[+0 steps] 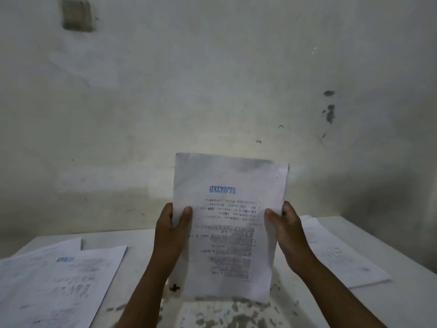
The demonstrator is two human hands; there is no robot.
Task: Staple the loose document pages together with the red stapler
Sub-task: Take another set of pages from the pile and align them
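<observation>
1. At the far left of the white table [402, 245]: a stack of printed sheets [54, 287] lying flat, its top page carrying a blue stamp near the upper edge and blurred lines of text. A second sheet corner shows from beneath, at the upper left of the stack.
2. Left of centre: left hand [171, 230], raised above the table, gripping the left edge of the document pages. Thumb on the near face of the paper, the other fingers curled round behind the edge and mostly hidden.
3. Centre: document pages [227, 223], held upright in the air between both hands, above the table and in front of the wall. The printed text appears upside down, with a blue stamp reading "REJECTED", inverted, in the upper half. At the top right corner the edges of more than one sheet show slightly offset. The lower edge hangs just over the table top.
4. Below the pages' lower left corner: a small dark red mark [175, 288] on the table; what it is cannot be told.
5. Right of centre: right hand [287, 229], gripping the right edge of the pages, thumb on the near face, fingers wrapped behind.
6. Far right: a single printed sheet [340, 256] lying flat on the table, partly behind the right forearm.
7. Background: stained pale wall [212, 79].
</observation>
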